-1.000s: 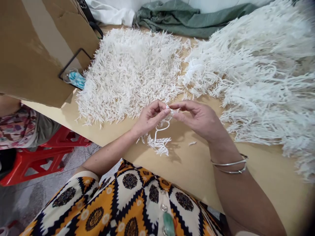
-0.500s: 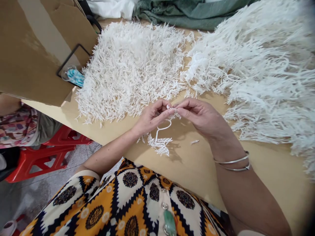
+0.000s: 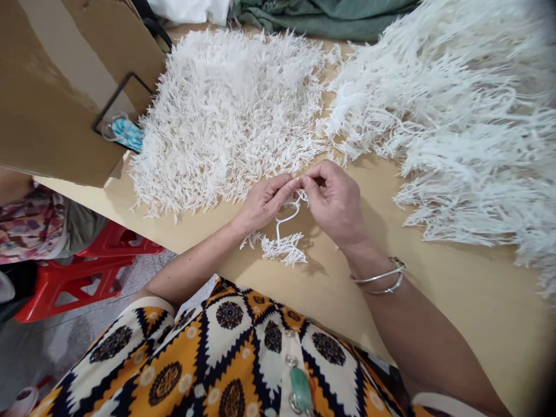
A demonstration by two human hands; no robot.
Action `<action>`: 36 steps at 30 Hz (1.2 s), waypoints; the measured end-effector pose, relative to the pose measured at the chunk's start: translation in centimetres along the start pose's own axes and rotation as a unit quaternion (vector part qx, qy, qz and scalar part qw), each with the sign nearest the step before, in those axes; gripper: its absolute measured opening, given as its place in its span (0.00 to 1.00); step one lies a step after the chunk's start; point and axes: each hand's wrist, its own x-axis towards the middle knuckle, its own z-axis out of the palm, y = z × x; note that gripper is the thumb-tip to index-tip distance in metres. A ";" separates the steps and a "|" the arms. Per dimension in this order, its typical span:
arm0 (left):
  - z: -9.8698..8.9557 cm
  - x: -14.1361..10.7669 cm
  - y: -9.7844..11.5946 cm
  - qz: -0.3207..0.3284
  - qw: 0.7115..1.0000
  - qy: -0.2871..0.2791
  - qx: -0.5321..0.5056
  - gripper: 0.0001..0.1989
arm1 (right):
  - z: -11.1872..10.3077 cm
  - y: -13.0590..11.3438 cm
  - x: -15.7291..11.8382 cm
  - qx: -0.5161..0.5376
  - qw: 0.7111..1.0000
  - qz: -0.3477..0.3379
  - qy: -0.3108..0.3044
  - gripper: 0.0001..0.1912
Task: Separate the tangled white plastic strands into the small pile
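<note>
My left hand (image 3: 263, 202) is closed in a pinch on a white branching plastic sprig (image 3: 284, 248), whose curved stem and feathery tips hang below the fingers over the table. Fingertip to fingertip with it, my right hand (image 3: 334, 200) pinches at the upper part of the same sprig. The exact spot where the fingers meet is hidden by the thumbs. Just beyond both hands lies a broad pile of short white sprigs (image 3: 234, 116). To the right spreads a second heap of longer white strands (image 3: 469, 150).
A cardboard box (image 3: 65, 87) stands at the left, with a black wire frame and a blue-and-white item by it. Green cloth (image 3: 321, 20) and white cloth lie at the back. Red stools (image 3: 82, 284) and another person's patterned clothing are left of the table (image 3: 456, 301).
My right hand has moved left and turned, its fingers curling in against my left fingertips. The hanging sprig has shifted slightly upward. My left hand stays nearly in place.
</note>
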 end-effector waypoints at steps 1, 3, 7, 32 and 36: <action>0.0 0.0 0.0 0.003 1.000 0.003 -0.003 0.23 | 0.2 0.1 0.0 0.003 1.000 0.008 0.003 0.10; -0.1 0.1 -0.1 0.013 1.000 0.006 -0.009 0.23 | 0.5 0.0 0.0 0.010 1.000 0.026 0.003 0.10; -0.3 0.2 -0.5 0.035 0.999 0.004 -0.001 0.22 | 0.9 -0.5 -0.1 0.028 0.998 0.052 -0.008 0.11; 0.6 -0.2 -0.6 0.056 0.997 0.060 -0.001 0.20 | -3.3 0.2 0.5 0.143 0.979 0.107 -0.103 0.13; 0.6 -0.3 -0.6 0.065 0.996 0.049 0.036 0.20 | -3.3 0.8 0.5 0.148 0.974 0.142 -0.101 0.11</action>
